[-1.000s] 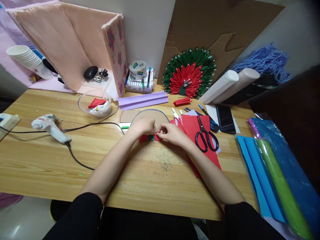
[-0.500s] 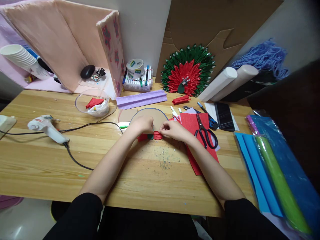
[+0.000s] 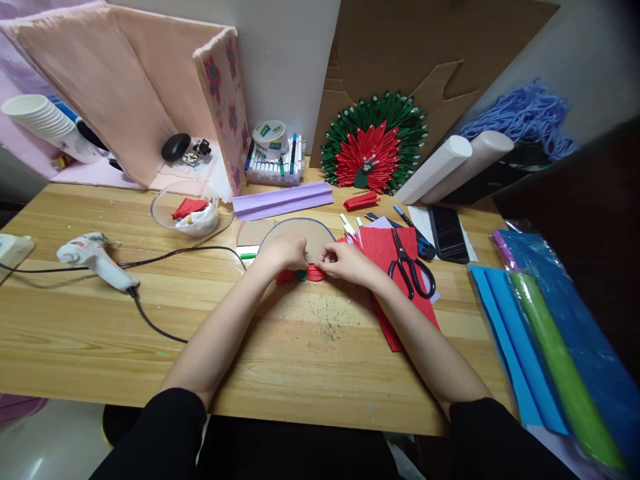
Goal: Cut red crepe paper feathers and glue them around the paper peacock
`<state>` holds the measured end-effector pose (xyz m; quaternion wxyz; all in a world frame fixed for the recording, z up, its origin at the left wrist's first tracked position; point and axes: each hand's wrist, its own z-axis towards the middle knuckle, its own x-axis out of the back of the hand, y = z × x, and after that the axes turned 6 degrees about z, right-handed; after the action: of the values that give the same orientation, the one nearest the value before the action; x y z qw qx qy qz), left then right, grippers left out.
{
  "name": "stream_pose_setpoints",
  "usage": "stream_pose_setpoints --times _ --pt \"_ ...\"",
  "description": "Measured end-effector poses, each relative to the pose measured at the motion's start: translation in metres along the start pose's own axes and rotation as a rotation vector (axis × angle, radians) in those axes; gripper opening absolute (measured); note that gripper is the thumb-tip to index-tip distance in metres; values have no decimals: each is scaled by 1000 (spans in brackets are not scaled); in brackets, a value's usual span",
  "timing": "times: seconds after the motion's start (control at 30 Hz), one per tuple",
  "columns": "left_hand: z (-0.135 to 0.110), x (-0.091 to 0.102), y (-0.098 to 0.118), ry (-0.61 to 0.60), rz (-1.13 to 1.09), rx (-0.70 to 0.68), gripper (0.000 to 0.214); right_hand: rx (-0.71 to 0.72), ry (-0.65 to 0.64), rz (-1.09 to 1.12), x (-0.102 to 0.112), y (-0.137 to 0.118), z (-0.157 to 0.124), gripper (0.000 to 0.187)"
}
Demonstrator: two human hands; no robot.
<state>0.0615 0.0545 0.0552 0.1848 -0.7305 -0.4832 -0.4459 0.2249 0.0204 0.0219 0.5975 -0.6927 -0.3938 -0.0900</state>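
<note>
Both hands meet at the middle of the wooden table over a gathered piece of red crepe paper [image 3: 316, 273] with a small green part at its centre. My left hand [image 3: 284, 255] is closed, its fingertips pressing the paper near the green part. My right hand [image 3: 345, 261] pinches the right end of the red paper between thumb and finger. Beneath and behind the hands lies a round cardboard disc [image 3: 300, 230] with a blue edge. Part of the red paper is hidden by my left hand.
Black-handled scissors [image 3: 411, 267] rest on a red crepe sheet [image 3: 385, 243] to the right. A white glue gun [image 3: 100, 260] and its cord lie left. Behind are a clear bowl [image 3: 160, 208], purple crepe paper [image 3: 283, 201], markers [image 3: 273, 168] and a red-green peacock craft [image 3: 375, 143].
My right hand has shifted very slightly left along the red paper, its fingers curled a little more. My left hand keeps its place; the view has tilted slightly.
</note>
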Motion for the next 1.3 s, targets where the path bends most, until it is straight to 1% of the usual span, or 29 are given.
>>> stream_pose_setpoints --times 0.13,0.23,0.3,0.43,0.53,0.63,0.73,0.8,0.83,0.9,0.97,1.03,1.13,1.2,1.23,1.3 --pt "-2 4 -4 -7 -15 -24 25 6 0 17 0 0 0 6" --pt "-7 10 -11 7 -53 -23 22 9 12 16 -1 0 0 6" --pt "-11 15 -18 52 -56 8 24 12 16 27 -1 0 0 7" --pt "-21 22 -30 114 -94 69 27 1 -24 107 1 1 0 8" --pt "-32 29 -32 177 -165 103 26 -19 -43 213 7 0 -1 10" --pt "-47 32 -31 263 -263 138 31 -21 -22 343 16 -5 -4 16" --pt "-64 25 -28 375 -404 150 32 14 53 443 19 -16 -7 22" --pt "-76 12 -24 458 -526 128 35 56 118 531 13 -27 -10 24" --pt "-82 4 -21 505 -624 105 35 82 148 586 8 -33 -12 24" --pt "-93 -15 -14 579 -892 78 34 149 225 670 -8 -47 -16 24" --pt "-104 -33 -6 635 -1174 51 34 255 348 645 -26 -61 -22 21" --pt "-115 -48 1 701 -1406 58 35 414 492 489 -45 -75 -28 14" --pt "-129 -62 5 800 -1665 49 37 768 643 114 -67 -91 -32 2" --pt "-138 -68 3 855 -1772 62 37 950 690 -69 -79 -100 -30 8" --pt "-143 -71 1 886 -1810 82 37 1006 702 -123 -84 -105 -28 11" --pt "-150 -76 -5 949 -1862 128 36 1066 700 -183 -96 -115 -22 12"
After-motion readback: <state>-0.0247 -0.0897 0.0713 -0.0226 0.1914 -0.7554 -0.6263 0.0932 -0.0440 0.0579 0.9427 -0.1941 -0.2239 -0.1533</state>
